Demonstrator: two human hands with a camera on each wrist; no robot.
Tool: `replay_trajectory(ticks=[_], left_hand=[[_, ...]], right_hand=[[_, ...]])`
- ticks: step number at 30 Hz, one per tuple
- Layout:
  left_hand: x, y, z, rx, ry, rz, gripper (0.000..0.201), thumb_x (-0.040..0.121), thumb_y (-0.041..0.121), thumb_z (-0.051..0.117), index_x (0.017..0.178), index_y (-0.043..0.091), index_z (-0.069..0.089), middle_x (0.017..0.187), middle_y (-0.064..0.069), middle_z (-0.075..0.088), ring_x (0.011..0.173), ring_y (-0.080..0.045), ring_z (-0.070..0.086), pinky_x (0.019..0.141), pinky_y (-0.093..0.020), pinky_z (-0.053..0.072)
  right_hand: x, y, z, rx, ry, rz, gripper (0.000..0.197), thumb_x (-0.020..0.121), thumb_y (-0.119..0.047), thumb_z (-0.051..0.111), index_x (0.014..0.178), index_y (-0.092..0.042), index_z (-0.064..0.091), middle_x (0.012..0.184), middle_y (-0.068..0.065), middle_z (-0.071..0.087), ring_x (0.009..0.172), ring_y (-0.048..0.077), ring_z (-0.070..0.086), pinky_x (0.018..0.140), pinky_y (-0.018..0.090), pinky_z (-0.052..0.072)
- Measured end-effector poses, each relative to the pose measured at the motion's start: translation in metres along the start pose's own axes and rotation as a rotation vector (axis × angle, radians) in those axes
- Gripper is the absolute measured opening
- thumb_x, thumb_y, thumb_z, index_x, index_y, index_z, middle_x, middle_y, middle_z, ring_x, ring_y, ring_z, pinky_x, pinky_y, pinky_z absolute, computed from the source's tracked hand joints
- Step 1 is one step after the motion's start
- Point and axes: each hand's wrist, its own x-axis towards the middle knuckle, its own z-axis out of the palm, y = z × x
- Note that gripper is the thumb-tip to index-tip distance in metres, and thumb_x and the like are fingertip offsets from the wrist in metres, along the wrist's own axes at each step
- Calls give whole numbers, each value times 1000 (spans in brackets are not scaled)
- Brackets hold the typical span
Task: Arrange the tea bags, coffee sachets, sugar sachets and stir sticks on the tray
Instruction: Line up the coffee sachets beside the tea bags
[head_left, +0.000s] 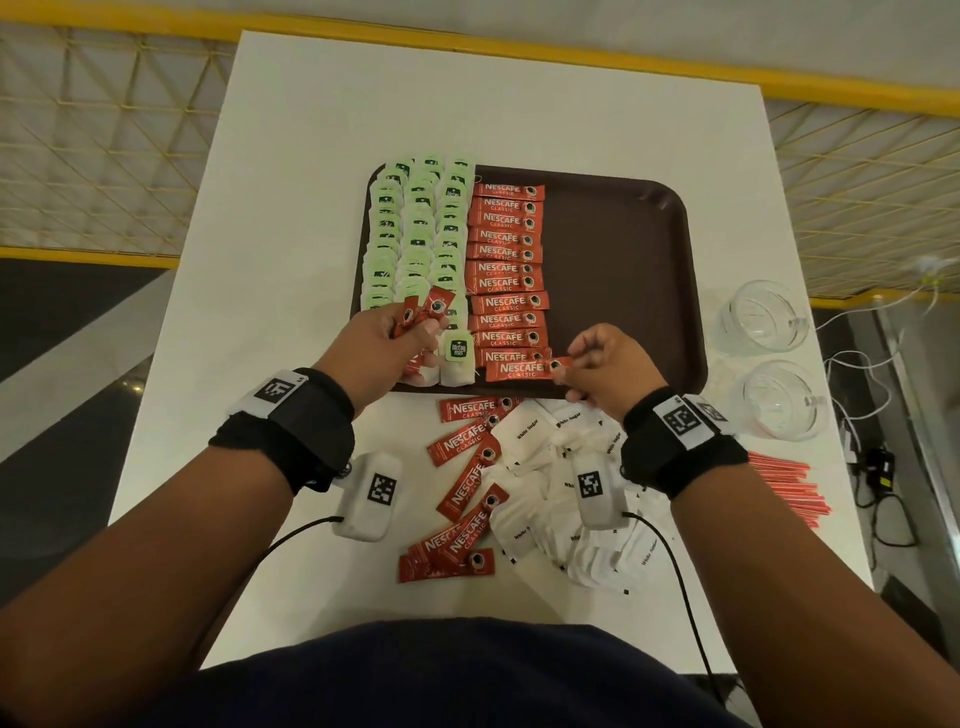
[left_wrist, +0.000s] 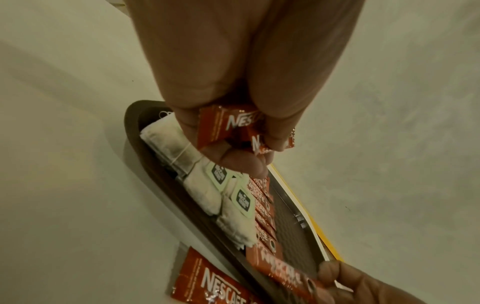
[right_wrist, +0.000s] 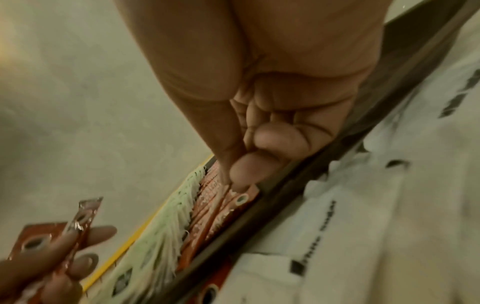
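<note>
Both forearms are bare up to broad black fabric wristbands. The left wristband (head_left: 291, 431) carries a white plate printed with a square black-and-white marker on its upper side, and a white boxy module (head_left: 369, 496) with another such marker hangs at its inner edge; a thin black cable (head_left: 291, 535) runs from that module back toward the body. The right wristband (head_left: 680, 447) has the same white marker plate on top, its own white marked module (head_left: 597, 491), and a black cable (head_left: 670, 571) trailing rearward. The torso wears a dark navy garment (head_left: 467, 680).
</note>
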Motion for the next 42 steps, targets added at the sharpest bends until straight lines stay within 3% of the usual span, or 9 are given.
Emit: replay_trajectory(ticks=[5, 14, 18, 21, 24, 30, 35, 39, 42], left_hand=[[1, -2, 0, -8, 16, -17, 26, 98, 24, 57, 116, 7, 65, 90, -8, 68, 74, -13, 66, 57, -19, 54], [-1, -4, 4, 82, -46, -31, 18, 95, 28, 63, 106, 14, 66, 89, -4, 76, 69, -10, 68, 54, -19, 51], [-2, 0, 12, 211, -178, -59, 18, 90, 29, 68, 101, 15, 68, 85, 2, 77, 66, -7, 69, 52, -19, 49], [-4, 4, 19, 246, -251, -65, 11, 88, 29, 71, 92, 18, 68, 83, 3, 77, 63, -6, 66, 50, -18, 47], [-5, 8, 20, 235, -260, -42, 13, 87, 31, 71, 90, 18, 70, 82, 2, 77, 63, -6, 66, 48, -17, 45], [-5, 9, 10, 127, -194, -68, 13, 88, 30, 69, 90, 17, 68, 67, 8, 72, 50, 0, 55, 49, -16, 44], [-2, 4, 9, 125, -121, -76, 28, 93, 38, 62, 98, 11, 69, 85, -6, 74, 47, -3, 47, 47, -17, 42], [0, 4, 5, 57, -50, -121, 29, 99, 37, 51, 113, 12, 53, 90, -7, 71, 47, -12, 39, 45, -23, 34], [1, 7, 4, -122, -49, -241, 24, 96, 28, 38, 100, 7, 48, 93, -14, 53, 47, -13, 33, 43, -21, 26]], right_hand=[[7, 1, 13, -216, 51, -58, 25, 79, -17, 77, 88, -19, 54, 80, 4, 67, 75, 17, 66, 68, 30, 55], [11, -6, 21, -410, 113, -66, 25, 84, -35, 72, 89, -21, 52, 83, -4, 62, 79, 14, 63, 74, 33, 55], [-4, -31, 20, -193, 6, -205, 21, 92, -46, 58, 98, -26, 59, 97, -6, 65, 88, 9, 62, 79, 29, 52], [-10, -46, 21, -72, -162, -286, 14, 90, -32, 67, 99, -22, 66, 90, -1, 68, 79, 11, 65, 73, 30, 56], [-12, -49, 20, 25, -252, -243, 8, 90, -12, 68, 96, -8, 68, 75, 6, 67, 64, 12, 64, 64, 26, 57], [-11, -31, 11, 421, -286, -49, 6, 88, -3, 66, 94, -4, 67, 76, 9, 65, 62, 12, 62, 60, 21, 55], [-8, -18, 10, 459, -174, -26, 7, 89, -3, 65, 96, -3, 68, 77, 10, 67, 62, 13, 63, 61, 21, 57], [1, -1, 2, 191, -8, 0, 4, 89, -16, 69, 92, -15, 70, 83, 6, 73, 65, 11, 62, 55, 21, 51], [5, 3, 5, 8, 51, -22, 5, 86, -21, 73, 88, -18, 69, 81, -1, 70, 63, 7, 58, 56, 20, 45]])
